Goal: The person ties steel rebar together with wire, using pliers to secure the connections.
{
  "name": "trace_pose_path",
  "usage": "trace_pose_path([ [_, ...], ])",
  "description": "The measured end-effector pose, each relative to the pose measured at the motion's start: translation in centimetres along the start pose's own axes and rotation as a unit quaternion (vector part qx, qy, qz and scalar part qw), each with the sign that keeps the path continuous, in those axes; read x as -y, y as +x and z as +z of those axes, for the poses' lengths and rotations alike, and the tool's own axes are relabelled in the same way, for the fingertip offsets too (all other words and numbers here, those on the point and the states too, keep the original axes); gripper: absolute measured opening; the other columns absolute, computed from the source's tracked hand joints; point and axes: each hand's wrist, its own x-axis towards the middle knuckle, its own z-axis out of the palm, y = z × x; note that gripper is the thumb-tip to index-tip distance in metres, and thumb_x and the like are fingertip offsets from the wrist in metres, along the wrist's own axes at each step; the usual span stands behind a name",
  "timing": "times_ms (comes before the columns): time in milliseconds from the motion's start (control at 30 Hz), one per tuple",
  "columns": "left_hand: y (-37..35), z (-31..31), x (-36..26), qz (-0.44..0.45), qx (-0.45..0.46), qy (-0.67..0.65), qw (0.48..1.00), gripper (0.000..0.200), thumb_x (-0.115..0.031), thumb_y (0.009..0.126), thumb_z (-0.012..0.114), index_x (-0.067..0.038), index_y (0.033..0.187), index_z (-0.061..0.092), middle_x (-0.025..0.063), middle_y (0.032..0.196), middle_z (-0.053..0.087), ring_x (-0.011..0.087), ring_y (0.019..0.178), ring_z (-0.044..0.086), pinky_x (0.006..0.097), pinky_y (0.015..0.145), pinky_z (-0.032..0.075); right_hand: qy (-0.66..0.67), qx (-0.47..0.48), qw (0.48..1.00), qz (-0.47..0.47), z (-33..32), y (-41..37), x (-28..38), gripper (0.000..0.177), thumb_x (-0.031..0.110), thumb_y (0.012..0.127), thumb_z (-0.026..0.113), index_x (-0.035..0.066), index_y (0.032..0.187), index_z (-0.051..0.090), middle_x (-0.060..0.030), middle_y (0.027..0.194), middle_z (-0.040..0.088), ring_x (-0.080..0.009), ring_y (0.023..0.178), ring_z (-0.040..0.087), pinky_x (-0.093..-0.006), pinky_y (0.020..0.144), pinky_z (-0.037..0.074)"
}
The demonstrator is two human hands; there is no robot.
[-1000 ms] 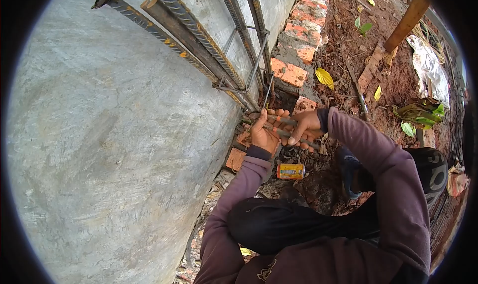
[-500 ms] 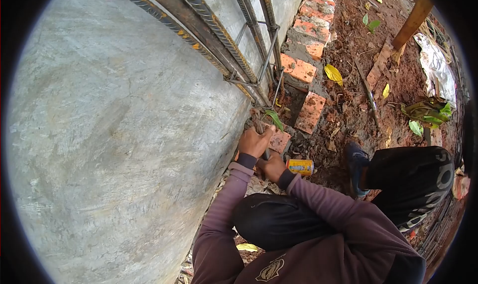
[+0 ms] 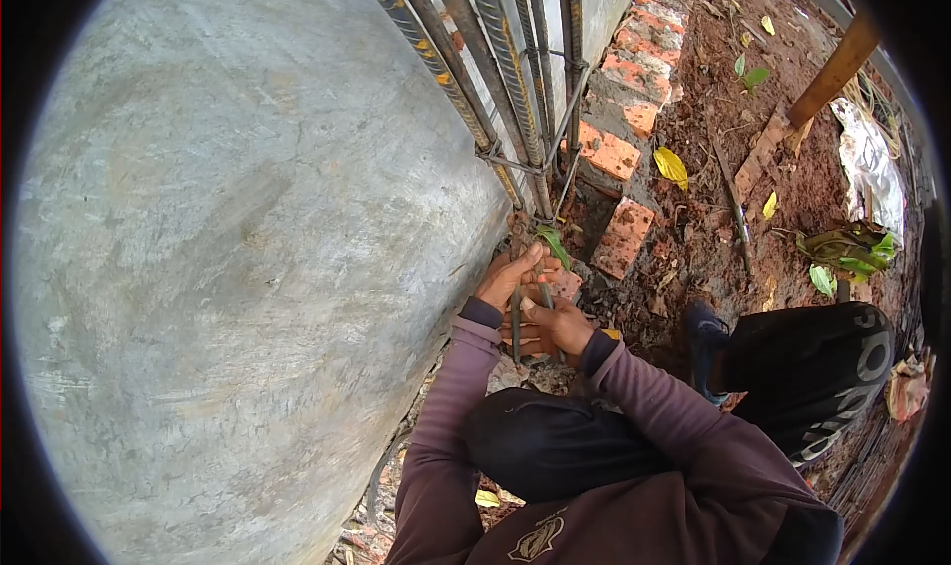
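A pair of dark metal pincers (image 3: 515, 319) stands low at the foot of the bundled steel bars (image 3: 466, 65), its two handles apart. My left hand (image 3: 507, 276) closes around the upper part of the handles, thumb pointing toward the bars. Just below and to the right, my right hand (image 3: 561, 327) grips the other handle with curled fingers. The pincers' jaws near the bar ends are hard to make out. A green leaf (image 3: 555, 245) lies beside my left fingertips. Partly behind my hands sits a brick (image 3: 567, 286).
A grey plastered wall (image 3: 248, 268) rises close on my left. A loose brick (image 3: 623, 237) and a mortared brick row (image 3: 639, 70) run ahead. A wooden post (image 3: 832, 70) and a white plastic sheet (image 3: 872, 159) are on the right.
The pincers' handles have spread apart, and my right hand has shifted slightly right. The yellow can is now almost wholly covered by my right hand and cuff. The view has shifted slightly.
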Motion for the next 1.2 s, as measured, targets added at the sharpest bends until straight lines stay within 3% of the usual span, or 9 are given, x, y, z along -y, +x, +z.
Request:
trace_pose_path([
  [300,-0.7,-0.6,-1.9,-0.032,0.046,0.022,0.998,0.056,-0.050,0.093,0.056,-0.006,0.127,0.054,0.0090,0.113,0.066,0.0192,0.104,0.064,0.0281,0.080,0.053,0.049,0.030,0.998,0.013,0.8,0.4,-0.4,0.043,0.036,0.099,0.051,0.005,0.129,0.043,-0.0172,0.115,0.060,-0.0343,0.104,0.063,-0.0485,0.079,0.056],
  [500,-0.9,-0.8,-2.4,-0.013,0.053,0.018,0.998,0.052,-0.043,0.095,0.056,-0.005,0.129,0.049,0.0136,0.109,0.066,0.0244,0.102,0.066,0.0336,0.082,0.053,0.101,-0.027,0.994,-0.002,3.0,0.8,-1.8,0.030,0.030,0.098,0.054,0.002,0.108,0.053,-0.0126,0.090,0.061,-0.0270,0.080,0.065,-0.0437,0.068,0.057],
  [633,-2.3,-0.9,-3.7,-0.038,0.048,-0.006,0.998,0.052,-0.042,0.091,0.064,-0.003,0.122,0.048,0.0163,0.105,0.066,0.0264,0.098,0.068,0.0371,0.077,0.057,0.200,0.036,0.979,-0.030,4.8,2.5,-3.1,0.015,0.015,0.090,0.065,0.005,0.092,0.055,-0.0075,0.074,0.056,-0.0212,0.063,0.057,-0.0384,0.056,0.051],
  [700,-2.3,-1.1,-3.7,-0.040,0.022,0.035,0.998,0.061,-0.044,0.086,0.070,0.001,0.119,0.045,0.0167,0.101,0.066,0.0260,0.093,0.069,0.0378,0.069,0.059,0.181,0.042,0.982,-0.020,3.8,3.2,-3.4,0.015,0.015,0.089,0.066,0.005,0.091,0.054,-0.0070,0.073,0.056,-0.0207,0.062,0.057,-0.0383,0.057,0.051],
  [800,0.0,-1.2,-0.5,-0.047,0.001,0.061,0.997,0.044,-0.039,0.092,0.064,-0.005,0.118,0.051,0.0145,0.101,0.065,0.0266,0.097,0.067,0.0400,0.074,0.060,0.080,0.019,0.996,0.030,-0.3,2.2,-2.2,0.015,0.012,0.086,0.066,0.004,0.089,0.054,-0.0065,0.069,0.055,-0.0207,0.058,0.057,-0.0388,0.052,0.051],
  [833,1.3,-1.2,0.3,0.020,0.021,0.165,0.986,0.045,-0.038,0.092,0.064,-0.003,0.118,0.053,0.0149,0.102,0.065,0.0255,0.095,0.067,0.0393,0.075,0.060,0.037,0.010,0.998,0.058,-1.7,0.7,-0.3,0.014,0.010,0.086,0.066,0.004,0.088,0.053,-0.0066,0.069,0.054,-0.0210,0.056,0.057,-0.0392,0.051,0.051],
  [933,0.4,2.5,-0.9,-0.002,0.031,0.006,0.999,0.049,-0.041,0.092,0.062,0.000,0.118,0.055,0.0157,0.102,0.065,0.0257,0.095,0.067,0.0386,0.077,0.060,-0.038,0.015,0.994,0.105,-3.2,-1.2,3.6,0.016,0.009,0.084,0.067,0.003,0.089,0.053,-0.0079,0.067,0.055,-0.0214,0.052,0.058,-0.0386,0.046,0.052],
  [1100,1.6,3.5,0.3,0.023,0.004,-0.024,0.999,0.042,-0.037,0.093,0.061,-0.004,0.120,0.056,0.0126,0.104,0.064,0.0269,0.102,0.065,0.0415,0.088,0.056,-0.129,0.014,0.983,0.132,-4.1,-1.8,5.6,0.018,0.008,0.082,0.066,-0.002,0.090,0.054,-0.0101,0.067,0.057,-0.0209,0.050,0.060,-0.0386,0.044,0.056],
  [1200,2.7,4.7,2.0,0.043,-0.020,-0.232,0.972,0.038,-0.033,0.095,0.060,-0.006,0.121,0.055,0.0110,0.105,0.063,0.0276,0.105,0.064,0.0428,0.091,0.054,-0.179,0.000,0.971,0.156,-5.0,-1.4,6.2,0.016,0.008,0.082,0.069,-0.003,0.087,0.057,-0.0095,0.063,0.057,-0.0206,0.049,0.060,-0.0366,0.043,0.055],
])
